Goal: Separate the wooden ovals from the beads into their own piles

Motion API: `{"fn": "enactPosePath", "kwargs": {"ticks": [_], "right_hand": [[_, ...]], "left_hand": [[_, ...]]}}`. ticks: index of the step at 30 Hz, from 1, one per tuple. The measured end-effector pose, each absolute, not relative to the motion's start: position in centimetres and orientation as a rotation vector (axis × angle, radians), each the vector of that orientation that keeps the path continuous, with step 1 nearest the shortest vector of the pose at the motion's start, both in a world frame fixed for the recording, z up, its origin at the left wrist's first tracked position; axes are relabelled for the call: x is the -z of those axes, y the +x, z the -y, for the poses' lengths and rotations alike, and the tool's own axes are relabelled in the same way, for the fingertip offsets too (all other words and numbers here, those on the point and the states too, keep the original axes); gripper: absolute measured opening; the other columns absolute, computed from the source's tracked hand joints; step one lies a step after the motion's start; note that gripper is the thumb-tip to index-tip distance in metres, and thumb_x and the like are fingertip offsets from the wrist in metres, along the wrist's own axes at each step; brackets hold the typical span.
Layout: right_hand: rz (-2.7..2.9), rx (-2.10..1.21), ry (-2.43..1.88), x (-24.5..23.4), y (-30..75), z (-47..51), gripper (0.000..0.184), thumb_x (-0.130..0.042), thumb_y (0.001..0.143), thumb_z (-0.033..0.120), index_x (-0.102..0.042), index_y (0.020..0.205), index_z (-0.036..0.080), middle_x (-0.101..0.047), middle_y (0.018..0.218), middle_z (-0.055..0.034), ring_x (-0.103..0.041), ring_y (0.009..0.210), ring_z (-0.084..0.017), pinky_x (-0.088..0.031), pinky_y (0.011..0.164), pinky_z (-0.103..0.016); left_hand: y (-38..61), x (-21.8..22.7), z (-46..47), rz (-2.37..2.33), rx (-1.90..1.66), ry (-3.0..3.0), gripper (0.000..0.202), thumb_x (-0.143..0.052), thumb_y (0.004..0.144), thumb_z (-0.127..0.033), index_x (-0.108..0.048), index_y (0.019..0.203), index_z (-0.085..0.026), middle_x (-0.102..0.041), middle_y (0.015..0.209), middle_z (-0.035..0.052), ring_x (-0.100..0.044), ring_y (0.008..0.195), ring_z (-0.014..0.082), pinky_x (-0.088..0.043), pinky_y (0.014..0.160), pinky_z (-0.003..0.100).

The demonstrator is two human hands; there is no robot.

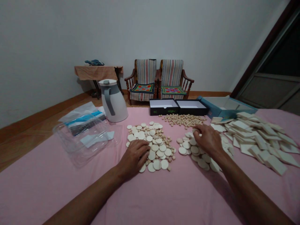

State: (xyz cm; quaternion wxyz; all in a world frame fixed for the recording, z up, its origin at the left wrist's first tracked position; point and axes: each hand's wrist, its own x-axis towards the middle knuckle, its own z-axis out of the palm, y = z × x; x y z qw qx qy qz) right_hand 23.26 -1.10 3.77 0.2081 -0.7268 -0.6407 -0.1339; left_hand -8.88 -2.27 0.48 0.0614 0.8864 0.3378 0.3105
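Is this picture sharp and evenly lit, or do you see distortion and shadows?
Head view: dim, soft room light; the right hand casts a faint shadow on the pink cloth; the door frame leans from wide-angle distortion; the wooden squares at the edge look stretched.

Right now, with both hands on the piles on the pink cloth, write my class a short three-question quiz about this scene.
1. True or false: the white jug with a grey handle stands right of the open black cardboard boxes.
2. Which hand lies nearer the pale square wooden tiles?
3. The left hand rests on: A round pale wooden discs; B the tiles; C the jug.
Key: 1 false, it stands left of them; 2 the right hand; 3 A.
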Motion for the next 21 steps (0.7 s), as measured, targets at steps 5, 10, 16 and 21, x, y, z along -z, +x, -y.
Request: {"fn": "enactPosePath", "kwargs": {"ticks": [5, 10, 16, 21], "right_hand": [[1.709, 0.464, -1.970, -3.5, 24.2, 1.8, 0.029, -0.049, 0.083, 0.024, -0.067, 0.103, 0.015, -0.064, 0.099, -0.0138, -0.056, 0.093, -0.027, -0.039, 0.076, -0.037], [2.083, -0.070, -1.650, -2.1, 19.7, 1.1, 0.026, -0.051, 0.081, 0.016, -0.067, 0.101, 0.016, -0.066, 0.095, -0.0081, -0.058, 0.090, -0.019, -0.041, 0.080, -0.030], [2.217, -0.143, -1.799, -0.7, 16.4, -0.3, 0.022, -0.048, 0.084, 0.015, -0.067, 0.096, 0.017, -0.067, 0.091, -0.0107, -0.057, 0.091, -0.022, -0.038, 0.076, -0.030], [2.159, -0.169, -1.778, 0.5, 16.5, -1.1, 0.027, -0.050, 0.082, 0.012, -0.061, 0.107, 0.017, -0.064, 0.098, -0.0096, -0.056, 0.093, -0.020, -0.037, 0.078, -0.028]], "left_hand": [[-9.0, -0.2, 2.3, -1.025, -0.963, 2.691, 0.019, -0.050, 0.090, -0.020, -0.065, 0.102, -0.017, -0.064, 0.110, 0.0098, -0.056, 0.105, 0.0217, -0.044, 0.093, 0.040], [-9.0, 0.0, 2.1, -1.018, -0.963, 2.702, 0.019, -0.050, 0.090, -0.020, -0.065, 0.102, -0.018, -0.064, 0.111, 0.0097, -0.056, 0.105, 0.0219, -0.045, 0.092, 0.041], [-9.1, 0.1, 2.0, -1.022, -0.966, 2.696, 0.019, -0.050, 0.090, -0.019, -0.065, 0.101, -0.018, -0.063, 0.111, 0.0096, -0.056, 0.105, 0.0220, -0.044, 0.092, 0.042], [-9.1, -0.1, 2.1, -1.012, -0.957, 2.699, 0.019, -0.050, 0.089, -0.018, -0.066, 0.101, -0.019, -0.064, 0.111, 0.0094, -0.056, 0.105, 0.0221, -0.045, 0.092, 0.042]]}}
